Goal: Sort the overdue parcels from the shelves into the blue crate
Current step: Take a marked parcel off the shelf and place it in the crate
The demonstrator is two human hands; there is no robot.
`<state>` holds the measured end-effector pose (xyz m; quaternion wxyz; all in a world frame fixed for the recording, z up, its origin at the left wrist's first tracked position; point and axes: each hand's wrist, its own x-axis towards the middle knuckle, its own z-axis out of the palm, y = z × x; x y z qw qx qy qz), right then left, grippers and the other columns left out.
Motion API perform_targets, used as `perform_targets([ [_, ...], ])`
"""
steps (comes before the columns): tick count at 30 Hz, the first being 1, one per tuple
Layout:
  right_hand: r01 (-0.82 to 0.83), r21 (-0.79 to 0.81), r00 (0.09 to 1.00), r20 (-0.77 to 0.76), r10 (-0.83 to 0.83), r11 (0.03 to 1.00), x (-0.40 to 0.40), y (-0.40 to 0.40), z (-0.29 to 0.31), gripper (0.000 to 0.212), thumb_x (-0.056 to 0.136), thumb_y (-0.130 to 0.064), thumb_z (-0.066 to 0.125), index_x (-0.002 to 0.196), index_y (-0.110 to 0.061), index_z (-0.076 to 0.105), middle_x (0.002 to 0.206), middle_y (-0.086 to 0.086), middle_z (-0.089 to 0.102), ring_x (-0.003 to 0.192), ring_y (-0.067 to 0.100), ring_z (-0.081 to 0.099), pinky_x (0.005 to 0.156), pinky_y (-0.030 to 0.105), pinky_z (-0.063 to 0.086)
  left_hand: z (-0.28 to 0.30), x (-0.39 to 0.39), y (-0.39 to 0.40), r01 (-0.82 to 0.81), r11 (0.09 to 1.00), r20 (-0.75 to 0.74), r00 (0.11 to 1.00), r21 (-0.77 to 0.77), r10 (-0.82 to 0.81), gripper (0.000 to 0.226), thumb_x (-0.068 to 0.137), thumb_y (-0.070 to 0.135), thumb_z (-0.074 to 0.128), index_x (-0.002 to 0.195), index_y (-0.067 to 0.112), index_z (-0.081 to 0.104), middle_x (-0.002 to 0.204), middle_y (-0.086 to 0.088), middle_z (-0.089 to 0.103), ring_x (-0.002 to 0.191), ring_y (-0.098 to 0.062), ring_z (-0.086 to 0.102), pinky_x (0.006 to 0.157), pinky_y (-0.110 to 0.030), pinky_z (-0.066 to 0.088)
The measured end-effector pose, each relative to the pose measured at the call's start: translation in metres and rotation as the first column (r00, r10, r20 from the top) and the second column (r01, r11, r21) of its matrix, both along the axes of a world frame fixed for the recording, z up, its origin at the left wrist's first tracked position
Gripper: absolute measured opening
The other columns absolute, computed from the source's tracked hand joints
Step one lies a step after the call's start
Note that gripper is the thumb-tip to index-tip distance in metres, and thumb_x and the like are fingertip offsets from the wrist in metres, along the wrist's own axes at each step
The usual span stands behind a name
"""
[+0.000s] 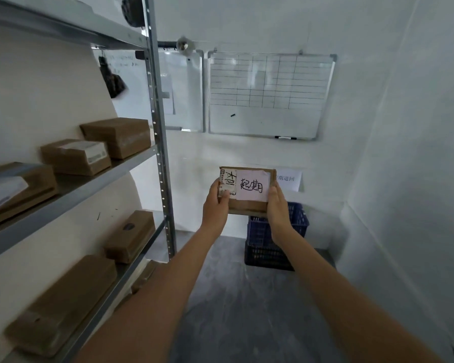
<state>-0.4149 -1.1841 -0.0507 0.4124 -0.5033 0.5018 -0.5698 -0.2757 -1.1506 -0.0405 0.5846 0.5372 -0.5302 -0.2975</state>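
Observation:
I hold a flat brown cardboard parcel (247, 205) up in front of me, its white handwritten label facing me. My left hand (216, 205) grips its left edge with the thumb over the front. My right hand (277, 208) grips the right edge. The blue crate (262, 244) stands on the floor against the far wall, directly below and behind the parcel, partly hidden by my right hand and forearm. On the metal shelves (95, 179) to my left lie several more brown parcels, including one with a white label (76, 156).
A paper sign (290, 179) hangs on the wall above the crate. Two whiteboards (270, 95) are mounted higher up. The shelf upright (160, 142) stands left of my arms. Grey floor (247, 310) stretches between me and the crate; a white wall closes the right side.

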Motion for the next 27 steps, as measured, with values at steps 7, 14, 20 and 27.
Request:
perform_targets([
  [7,0.045,0.05,0.999,0.0,-0.045,0.998,-0.012,-0.112,-0.008,0.049,0.103,-0.045,0.024,0.15,-0.031,0.032,0.144,-0.001,0.045,0.121,0.017,0.045,0.096,0.032,0.038,-0.008,-0.009,-0.125,0.047,0.999,-0.009,0.999,0.026,-0.047,0.044,0.101,0.018,0.039,0.145,0.02,0.036,0.138,-0.002,0.051,0.122,-0.019,0.049,0.094,-0.024,0.042],
  [14,0.08,0.113,0.996,0.027,-0.084,0.99,-0.033,-0.226,-0.017,0.049,0.102,-0.049,0.025,0.148,-0.034,0.034,0.144,-0.002,0.047,0.127,0.019,0.046,0.109,0.047,0.039,-0.018,-0.031,-0.246,0.085,0.992,-0.052,0.995,0.089,-0.081,0.038,0.1,0.02,0.035,0.137,0.02,0.045,0.129,0.0,0.057,0.112,-0.017,0.053,0.082,-0.021,0.044],
  [20,0.121,0.114,0.993,-0.011,-0.12,0.986,-0.074,-0.321,-0.041,0.048,0.103,-0.043,0.026,0.15,-0.032,0.032,0.146,-0.003,0.045,0.129,0.018,0.043,0.11,0.041,0.037,-0.037,-0.067,-0.349,0.118,0.983,-0.061,0.992,0.141,-0.11,0.034,0.101,0.02,0.035,0.133,0.019,0.046,0.122,0.001,0.056,0.105,-0.016,0.052,0.074,-0.019,0.044],
  [27,0.097,0.155,0.995,-0.012,-0.097,0.983,-0.131,-0.455,-0.059,0.047,0.104,-0.038,0.026,0.15,-0.029,0.033,0.146,0.0,0.046,0.13,0.02,0.045,0.112,0.043,0.038,-0.052,-0.123,-0.476,0.115,0.979,-0.081,0.991,0.168,-0.103,0.033,0.101,0.018,0.034,0.13,0.018,0.049,0.116,0.004,0.056,0.102,-0.014,0.053,0.072,-0.019,0.044],
])
